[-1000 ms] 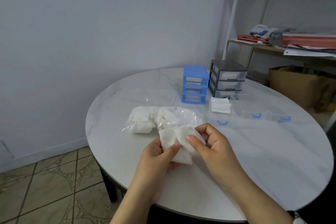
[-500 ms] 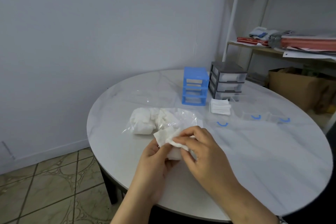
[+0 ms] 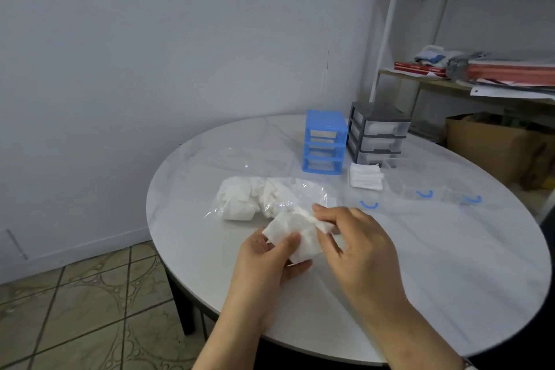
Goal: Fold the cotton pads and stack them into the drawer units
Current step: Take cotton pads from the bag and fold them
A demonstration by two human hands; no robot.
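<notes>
A white cotton pad (image 3: 295, 234) is held over the near part of the round table. My left hand (image 3: 270, 261) grips its lower edge from below, thumb on top. My right hand (image 3: 357, 243) pinches the pad's upper right edge. Behind them lies a clear plastic bag (image 3: 270, 197) with several loose pads. A blue drawer unit (image 3: 323, 141) and a grey drawer unit (image 3: 377, 134) stand side by side at the back. A small stack of folded pads (image 3: 365, 176) lies in front of the grey unit.
The white marble table (image 3: 450, 264) holds three clear drawers with blue handles (image 3: 369, 205) (image 3: 424, 194) (image 3: 472, 199) taken out, at the right. A shelf with books and papers (image 3: 495, 72) and a cardboard box (image 3: 492, 147) stand beyond the table's right side.
Both hands kept working the same pad; the right hand folded its top part over and now pinches the upper right edge. The view shifted slightly.
</notes>
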